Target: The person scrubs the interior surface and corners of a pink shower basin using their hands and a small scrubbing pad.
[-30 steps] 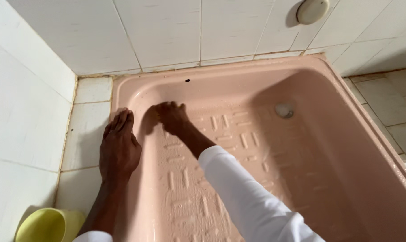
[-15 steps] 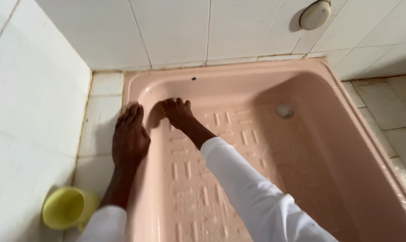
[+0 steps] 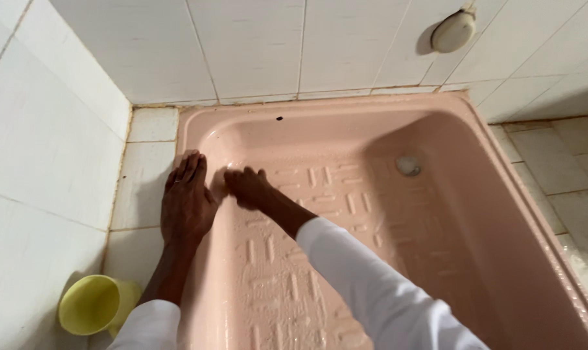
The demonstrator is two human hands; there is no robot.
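Head view: looks down into the corner of a tiled shower space, both arms reaching in from the near edge.
Shower tray (image 3: 436, 272): pink, shallow, with a raised ribbed pattern on its floor; surface looks wet and glossy. It fills the centre and right of the scene, far rim against the tiled wall.
Left hand (image 3: 187, 198): flat and open, fingers together and stretched toward the far wall, palm down on the tray's left rim where it meets the white ledge tiles. It grasps nothing.
Right hand (image 3: 245, 186): inside the tray at its far-left corner, just right of the left hand, pressed on the tray floor. Fingers curl downward; slightly blurred, so I cannot tell whether anything is under the palm.
Sleeves (image 3: 372, 291): white, long, covering both forearms up to the wrists.
Drain (image 3: 408, 166): small round fitting on the tray floor, far right of the hands, well apart from them.
Dark speck (image 3: 279, 118): on the tray's far inner wall, beyond the right hand.
Yellow cup (image 3: 93, 304): plastic, open mouth visible, on the ledge at near left, beside the left forearm.
Wall fitting (image 3: 453, 30): round, pale, on the far wall tiles above the tray's right part.
Floor tiles (image 3: 566, 168): pale, right of the tray.
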